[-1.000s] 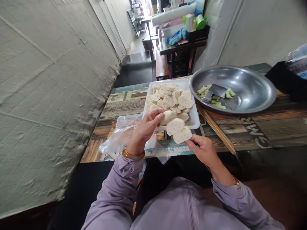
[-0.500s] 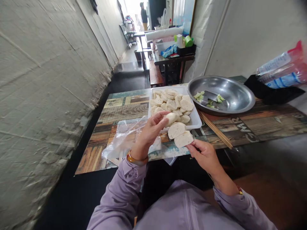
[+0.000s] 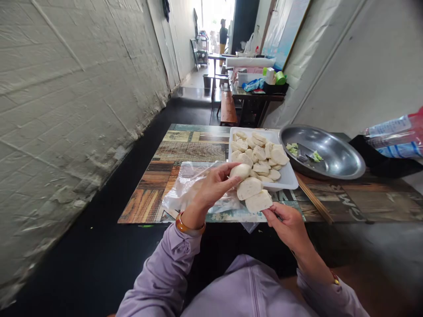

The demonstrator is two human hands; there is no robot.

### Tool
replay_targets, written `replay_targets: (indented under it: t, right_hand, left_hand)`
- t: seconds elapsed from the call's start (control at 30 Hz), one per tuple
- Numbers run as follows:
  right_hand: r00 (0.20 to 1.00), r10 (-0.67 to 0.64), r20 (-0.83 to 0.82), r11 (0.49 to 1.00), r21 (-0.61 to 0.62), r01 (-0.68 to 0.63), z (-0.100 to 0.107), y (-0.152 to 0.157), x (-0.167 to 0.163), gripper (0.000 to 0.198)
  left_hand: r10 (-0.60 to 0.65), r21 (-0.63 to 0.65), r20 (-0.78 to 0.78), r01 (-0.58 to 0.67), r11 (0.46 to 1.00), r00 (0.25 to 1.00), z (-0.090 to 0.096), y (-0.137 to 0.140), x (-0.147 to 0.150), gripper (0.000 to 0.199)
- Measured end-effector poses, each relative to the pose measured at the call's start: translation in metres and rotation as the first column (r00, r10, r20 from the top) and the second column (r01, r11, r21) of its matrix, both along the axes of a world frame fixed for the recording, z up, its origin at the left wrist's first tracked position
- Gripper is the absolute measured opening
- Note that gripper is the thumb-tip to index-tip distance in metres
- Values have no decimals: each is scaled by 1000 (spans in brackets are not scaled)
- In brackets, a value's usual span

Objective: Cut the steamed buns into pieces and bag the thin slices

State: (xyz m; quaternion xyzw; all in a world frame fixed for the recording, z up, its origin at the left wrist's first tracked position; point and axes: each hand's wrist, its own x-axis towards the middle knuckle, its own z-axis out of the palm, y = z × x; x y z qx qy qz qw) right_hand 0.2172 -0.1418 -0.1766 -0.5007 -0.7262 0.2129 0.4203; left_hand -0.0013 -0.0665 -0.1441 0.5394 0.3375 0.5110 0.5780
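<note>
Between finger and thumb of my left hand (image 3: 216, 182) is a pale, rounded slice of food (image 3: 240, 171), speckled like fish cake or bun. Two more slices, a middle one (image 3: 249, 189) and a lower one (image 3: 259, 201), line up from it toward my right hand (image 3: 287, 224). My right fingers are pinched at the lower slice's edge, on what looks like the end of a skewer; its shaft is hidden by the slices. Just behind, a white tray (image 3: 291, 179) holds many similar slices (image 3: 260, 152).
Several bamboo skewers (image 3: 315, 200) lie right of the tray. A steel bowl (image 3: 343, 154) contains green vegetable bits and a blade-like metal piece. Clear plastic bag (image 3: 185, 182) lies left on the patterned table (image 3: 148, 189). Farther off are a bench (image 3: 228, 108), another table and a person (image 3: 223, 37).
The camera view has shifted, so the table and tray appear farther right and slightly lower. Both hands keep their hold, and the slices stay in the same row.
</note>
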Motion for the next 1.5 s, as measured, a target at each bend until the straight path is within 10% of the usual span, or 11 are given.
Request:
replay_targets:
  t: [0.53,0.93,1.1,1.27,1.5]
  right_hand:
    - [984,-60,-169,988,-152,34,14,53,67,32]
    - [941,167,295,983,-117,-138,35,127,91,18]
    - [989,-105,101,993,62,99,39,110,141,22]
    - [948,-316,-40,949,-16,316,19,86,179,28]
    - [903,-153,402,983,-30,180,-19,88,162,26]
  left_hand:
    - [47,-157,244,-8,988,969,2,-5,40,47]
    - [120,-228,225,-68,971,967,14,15,72,48]
    - [157,-227,272,-96,969,949,12,18,74,43]
    - [125,-266,255,-54,962,959,7,12,75,50]
    - [-14,-296,209,76,952,978,1,1,97,48]
